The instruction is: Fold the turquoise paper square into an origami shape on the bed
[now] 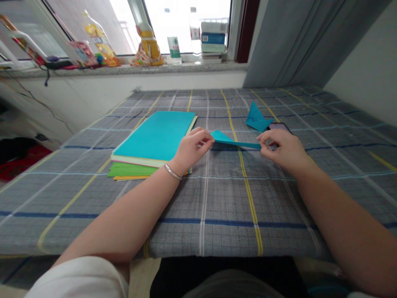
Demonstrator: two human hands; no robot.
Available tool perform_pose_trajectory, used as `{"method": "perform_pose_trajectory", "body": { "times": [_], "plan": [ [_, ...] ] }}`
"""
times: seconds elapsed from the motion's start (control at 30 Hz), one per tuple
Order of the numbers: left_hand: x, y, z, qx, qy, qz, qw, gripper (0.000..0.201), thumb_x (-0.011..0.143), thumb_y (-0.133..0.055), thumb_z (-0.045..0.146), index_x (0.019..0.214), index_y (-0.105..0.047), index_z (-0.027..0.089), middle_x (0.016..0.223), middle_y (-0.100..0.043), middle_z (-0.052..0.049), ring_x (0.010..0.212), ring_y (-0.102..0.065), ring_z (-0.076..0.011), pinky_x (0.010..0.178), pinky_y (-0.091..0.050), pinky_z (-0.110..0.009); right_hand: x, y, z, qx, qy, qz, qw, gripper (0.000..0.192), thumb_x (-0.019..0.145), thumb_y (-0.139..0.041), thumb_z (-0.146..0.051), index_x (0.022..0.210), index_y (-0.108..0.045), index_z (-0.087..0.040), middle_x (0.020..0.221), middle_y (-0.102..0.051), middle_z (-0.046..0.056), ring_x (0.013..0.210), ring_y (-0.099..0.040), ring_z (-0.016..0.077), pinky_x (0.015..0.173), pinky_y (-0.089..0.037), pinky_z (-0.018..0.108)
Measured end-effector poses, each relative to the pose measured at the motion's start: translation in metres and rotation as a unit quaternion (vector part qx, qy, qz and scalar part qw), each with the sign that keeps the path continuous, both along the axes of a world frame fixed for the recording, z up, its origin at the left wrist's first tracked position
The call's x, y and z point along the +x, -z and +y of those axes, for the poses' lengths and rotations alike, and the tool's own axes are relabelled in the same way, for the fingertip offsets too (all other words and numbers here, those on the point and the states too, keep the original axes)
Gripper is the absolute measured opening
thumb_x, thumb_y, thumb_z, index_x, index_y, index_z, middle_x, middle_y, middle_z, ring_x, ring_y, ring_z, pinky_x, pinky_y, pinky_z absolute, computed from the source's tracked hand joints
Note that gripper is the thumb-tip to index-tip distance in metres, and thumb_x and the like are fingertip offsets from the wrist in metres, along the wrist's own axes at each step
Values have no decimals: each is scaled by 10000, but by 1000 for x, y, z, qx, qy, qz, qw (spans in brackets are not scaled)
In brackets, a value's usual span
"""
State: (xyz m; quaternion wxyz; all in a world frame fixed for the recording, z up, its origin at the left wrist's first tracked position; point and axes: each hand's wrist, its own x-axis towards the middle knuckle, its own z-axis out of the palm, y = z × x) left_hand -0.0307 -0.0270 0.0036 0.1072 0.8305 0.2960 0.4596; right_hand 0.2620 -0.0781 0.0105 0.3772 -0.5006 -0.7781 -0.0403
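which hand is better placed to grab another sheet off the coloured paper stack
Left. The left hand sits right at the edge of the paper stack; the right hand, pinching the folded teal paper, is farther away.

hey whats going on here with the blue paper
A person sits at a table covered with a grey checked cloth and holds a folded piece of teal paper between both hands. The left hand pinches its left end and the right hand pinches its right end, just above the cloth. A stack of coloured paper sheets, teal on top, lies beside the left hand. Another folded teal paper shape sits farther back, next to a dark phone.
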Motion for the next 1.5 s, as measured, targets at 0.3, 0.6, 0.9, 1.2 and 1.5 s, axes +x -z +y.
{"method": "perform_pose_trajectory", "body": {
  "times": [0.3,0.6,0.9,1.2,1.5],
  "plan": [
    [-3,11,12,-29,-52,-76,995,68,870,-605,175,803,-600,166,828,-578,5,709,-601,-89,624,-546,-210,8,4,4,65,54,39,996,197,742,-477,-119,783,-627,-240,855,-713,40,814,-657,229,682,-509,361],
    [5,8,-7,61,-30,50,996,75,914,-598,212,855,-632,182,906,-644,-19,851,-618,-123,772,-512,-260,-21,1,-10,-12,41,-55,998,320,868,-467,-246,553,-413,-232,615,-515,27,636,-525,194,581,-369,340],
    [8,6,-12,82,-13,95,992,120,938,-561,252,890,-642,178,940,-660,-50,845,-642,-135,740,-509,-256,-27,5,-3,81,33,-77,993,357,814,-673,-298,1166,-643,-245,1167,-667,97,1092,-548,313,922,-399,490],
    [20,0,-24,206,-46,188,959,123,936,-546,280,902,-656,239,930,-700,-10,856,-588,-176,769,-415,-345,-43,8,-6,92,8,-113,989,166,890,-598,-313,814,-736,-262,865,-742,23,924,-610,243,836,-419,412],
    [37,2,-34,215,-97,245,940,121,890,-533,248,815,-621,213,816,-662,-34,818,-531,-212,748,-342,-387,-61,8,-13,87,-38,-138,986,198,910,-561,-280,800,-724,-257,895,-754,9,889,-618,219,790,-443,379]
  ]
}}
